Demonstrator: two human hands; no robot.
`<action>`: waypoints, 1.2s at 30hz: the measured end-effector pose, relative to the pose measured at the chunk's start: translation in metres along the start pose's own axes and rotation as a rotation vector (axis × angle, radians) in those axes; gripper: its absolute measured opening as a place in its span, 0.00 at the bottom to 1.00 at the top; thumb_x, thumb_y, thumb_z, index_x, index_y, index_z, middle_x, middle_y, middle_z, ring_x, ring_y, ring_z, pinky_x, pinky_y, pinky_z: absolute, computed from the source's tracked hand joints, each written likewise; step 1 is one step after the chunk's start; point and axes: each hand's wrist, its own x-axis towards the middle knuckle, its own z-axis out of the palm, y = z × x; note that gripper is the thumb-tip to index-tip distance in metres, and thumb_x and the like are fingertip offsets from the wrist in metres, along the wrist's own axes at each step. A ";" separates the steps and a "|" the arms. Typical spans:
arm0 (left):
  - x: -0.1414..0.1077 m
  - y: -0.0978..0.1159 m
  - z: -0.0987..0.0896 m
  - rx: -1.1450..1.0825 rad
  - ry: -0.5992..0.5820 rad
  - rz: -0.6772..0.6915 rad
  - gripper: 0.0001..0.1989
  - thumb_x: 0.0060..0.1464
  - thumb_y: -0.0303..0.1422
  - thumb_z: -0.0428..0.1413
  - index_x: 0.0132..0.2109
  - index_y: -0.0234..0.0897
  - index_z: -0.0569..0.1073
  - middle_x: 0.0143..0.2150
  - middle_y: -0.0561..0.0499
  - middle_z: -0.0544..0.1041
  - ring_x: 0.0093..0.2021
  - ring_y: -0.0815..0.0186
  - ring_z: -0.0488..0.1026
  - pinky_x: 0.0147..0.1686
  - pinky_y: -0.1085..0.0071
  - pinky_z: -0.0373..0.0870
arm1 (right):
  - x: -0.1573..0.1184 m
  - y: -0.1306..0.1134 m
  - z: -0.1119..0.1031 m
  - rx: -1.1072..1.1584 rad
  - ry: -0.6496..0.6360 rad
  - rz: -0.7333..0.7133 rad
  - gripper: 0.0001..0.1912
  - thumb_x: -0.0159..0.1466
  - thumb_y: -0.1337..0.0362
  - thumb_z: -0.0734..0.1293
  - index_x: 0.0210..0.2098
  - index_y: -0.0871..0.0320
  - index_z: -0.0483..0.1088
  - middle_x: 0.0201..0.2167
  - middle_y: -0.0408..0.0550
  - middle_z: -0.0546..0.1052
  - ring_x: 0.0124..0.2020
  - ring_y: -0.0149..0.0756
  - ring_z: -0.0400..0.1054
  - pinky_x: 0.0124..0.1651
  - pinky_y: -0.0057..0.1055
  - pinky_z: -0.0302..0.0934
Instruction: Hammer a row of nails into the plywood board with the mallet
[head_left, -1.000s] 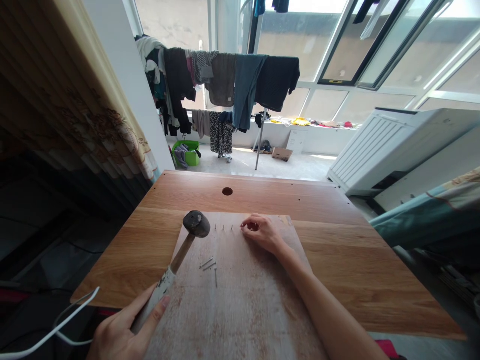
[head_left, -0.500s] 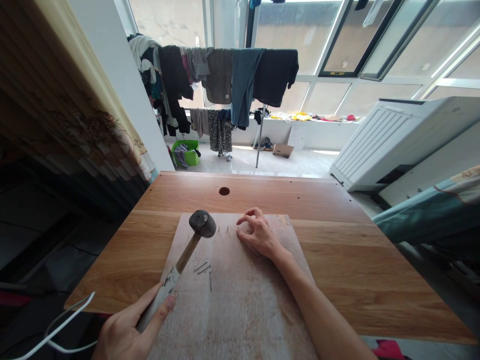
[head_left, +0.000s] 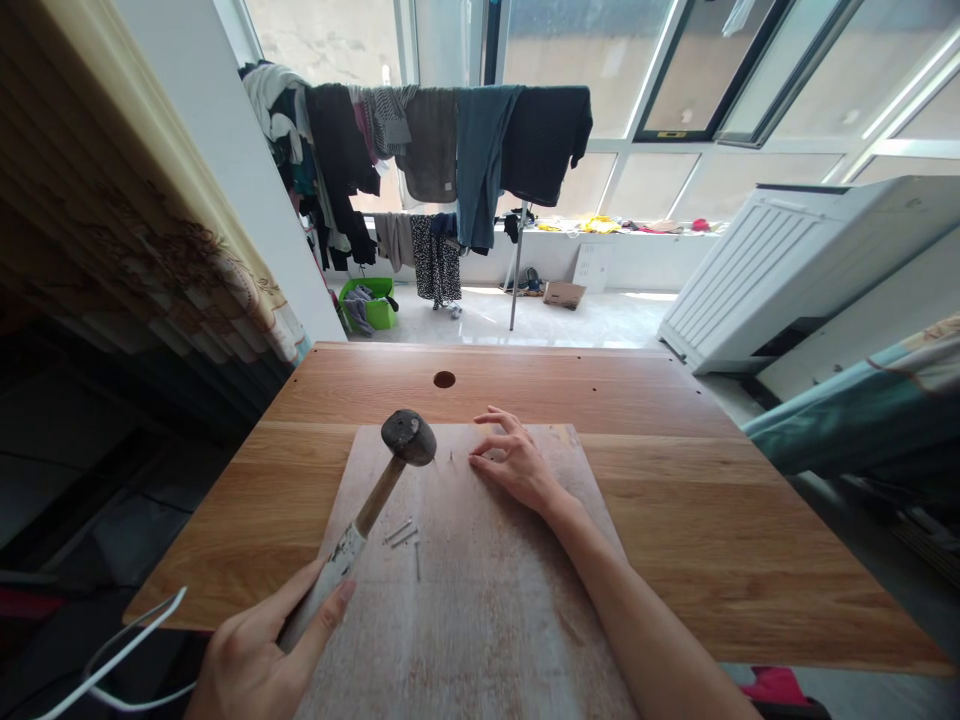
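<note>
My left hand [head_left: 259, 640] is wrapped round the handle of a mallet [head_left: 409, 437] with a dark head and a wooden shaft, white over its lower part. The mallet's head hovers over the upper left of a worn wooden board [head_left: 480, 600]. At the board's far side, my right hand [head_left: 514, 462] pinches thumb and index finger together around a nail, mostly hidden by the fingertips. Left of those fingers a thin nail [head_left: 451, 455] stands upright, and another is partly behind the mallet head. Several loose nails [head_left: 405, 535] lie on the board near the mallet's shaft.
Under the board is a wooden table [head_left: 712, 550] with a round hole [head_left: 444, 380] near its far edge. A white cable [head_left: 142, 640] loops at the lower left. Beyond stand a laundry rack [head_left: 517, 270], a green basket [head_left: 379, 305] and a white appliance [head_left: 787, 270].
The mallet head has shifted slightly right and up, now overlapping the leftmost standing nail. My right fingers have closed slightly at the same spot. The whole view has tilted a little.
</note>
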 end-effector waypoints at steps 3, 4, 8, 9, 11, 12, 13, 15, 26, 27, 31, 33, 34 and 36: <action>0.004 0.013 0.003 -0.069 0.032 0.008 0.23 0.52 0.58 0.58 0.42 0.49 0.86 0.37 0.57 0.87 0.36 0.59 0.85 0.37 0.77 0.80 | 0.000 0.000 0.000 0.007 -0.001 0.011 0.07 0.59 0.69 0.76 0.28 0.50 0.81 0.57 0.49 0.76 0.68 0.49 0.59 0.69 0.54 0.53; 0.005 0.017 0.005 -0.081 0.037 0.012 0.23 0.53 0.58 0.58 0.42 0.48 0.86 0.38 0.56 0.87 0.38 0.59 0.85 0.38 0.77 0.80 | 0.000 0.000 -0.001 0.010 -0.002 0.013 0.07 0.59 0.69 0.76 0.28 0.50 0.81 0.57 0.49 0.76 0.68 0.49 0.59 0.69 0.54 0.53; 0.012 0.033 0.009 -0.090 -0.002 0.047 0.22 0.55 0.55 0.58 0.45 0.46 0.85 0.42 0.54 0.87 0.43 0.58 0.85 0.40 0.77 0.80 | -0.001 -0.001 -0.001 0.021 -0.005 0.014 0.08 0.59 0.70 0.75 0.28 0.49 0.81 0.57 0.48 0.76 0.69 0.49 0.58 0.70 0.54 0.52; 0.014 0.037 0.010 -0.091 -0.019 0.060 0.22 0.56 0.54 0.58 0.44 0.46 0.85 0.42 0.53 0.87 0.43 0.57 0.85 0.39 0.76 0.80 | -0.001 -0.001 -0.001 0.022 -0.007 0.015 0.08 0.60 0.70 0.75 0.28 0.49 0.81 0.57 0.47 0.76 0.69 0.49 0.58 0.70 0.54 0.51; 0.017 0.044 0.011 -0.086 -0.041 0.081 0.20 0.57 0.53 0.58 0.44 0.46 0.85 0.41 0.53 0.87 0.42 0.58 0.85 0.36 0.76 0.79 | -0.001 0.001 0.000 0.020 -0.008 0.016 0.08 0.60 0.69 0.75 0.28 0.49 0.81 0.57 0.47 0.76 0.69 0.48 0.58 0.69 0.53 0.52; 0.019 0.048 0.012 -0.077 -0.047 0.088 0.20 0.58 0.52 0.57 0.44 0.46 0.85 0.40 0.53 0.87 0.41 0.58 0.85 0.35 0.76 0.79 | 0.000 0.002 0.001 0.018 -0.008 0.017 0.08 0.60 0.68 0.75 0.28 0.49 0.81 0.57 0.47 0.76 0.69 0.49 0.58 0.69 0.53 0.52; 0.020 0.051 0.014 -0.061 -0.050 0.091 0.19 0.58 0.52 0.57 0.44 0.47 0.85 0.39 0.53 0.87 0.40 0.59 0.85 0.35 0.76 0.78 | 0.000 0.003 0.002 0.016 -0.007 0.019 0.07 0.60 0.68 0.75 0.28 0.48 0.81 0.56 0.47 0.76 0.69 0.49 0.58 0.69 0.54 0.52; 0.021 0.055 0.016 -0.022 -0.070 0.099 0.18 0.59 0.50 0.56 0.44 0.47 0.84 0.39 0.53 0.87 0.38 0.59 0.85 0.34 0.76 0.78 | 0.001 0.005 0.003 0.011 -0.004 0.022 0.07 0.60 0.67 0.76 0.28 0.48 0.81 0.57 0.47 0.76 0.68 0.50 0.58 0.69 0.54 0.52; 0.020 0.054 0.026 0.065 -0.106 0.157 0.18 0.62 0.50 0.54 0.44 0.47 0.83 0.38 0.52 0.87 0.36 0.60 0.85 0.33 0.75 0.76 | 0.003 0.007 0.004 0.001 -0.015 0.008 0.05 0.59 0.66 0.76 0.29 0.48 0.82 0.57 0.47 0.75 0.68 0.50 0.58 0.69 0.54 0.52; 0.021 0.054 0.025 0.070 -0.095 0.160 0.18 0.62 0.50 0.54 0.44 0.47 0.83 0.39 0.52 0.87 0.37 0.60 0.85 0.33 0.75 0.76 | 0.002 0.007 0.003 0.001 -0.015 0.010 0.05 0.59 0.65 0.76 0.29 0.48 0.82 0.57 0.47 0.75 0.68 0.51 0.58 0.69 0.55 0.52; 0.020 0.054 0.025 0.131 -0.091 0.168 0.16 0.62 0.49 0.54 0.44 0.49 0.83 0.38 0.53 0.87 0.37 0.59 0.85 0.31 0.74 0.75 | 0.003 0.006 0.003 -0.004 -0.013 0.010 0.06 0.59 0.67 0.76 0.29 0.48 0.82 0.56 0.47 0.76 0.68 0.50 0.59 0.68 0.53 0.53; 0.019 0.054 0.024 0.161 -0.092 0.177 0.16 0.62 0.49 0.55 0.44 0.50 0.83 0.37 0.54 0.87 0.36 0.59 0.85 0.30 0.74 0.75 | 0.003 0.005 0.003 -0.006 -0.014 0.008 0.07 0.59 0.68 0.76 0.30 0.47 0.82 0.56 0.47 0.76 0.67 0.50 0.60 0.67 0.52 0.55; 0.019 0.054 0.024 0.168 -0.088 0.180 0.16 0.62 0.49 0.55 0.43 0.51 0.83 0.36 0.54 0.87 0.35 0.59 0.85 0.29 0.74 0.74 | 0.004 0.005 0.003 -0.006 -0.014 0.009 0.07 0.58 0.69 0.76 0.30 0.47 0.82 0.56 0.47 0.76 0.67 0.50 0.60 0.67 0.52 0.55; 0.018 0.055 0.023 0.171 -0.074 0.181 0.16 0.62 0.50 0.54 0.43 0.50 0.83 0.35 0.54 0.86 0.34 0.59 0.85 0.29 0.74 0.73 | 0.003 0.005 0.002 -0.006 -0.013 0.012 0.06 0.58 0.67 0.76 0.29 0.47 0.82 0.56 0.46 0.76 0.67 0.50 0.59 0.68 0.53 0.54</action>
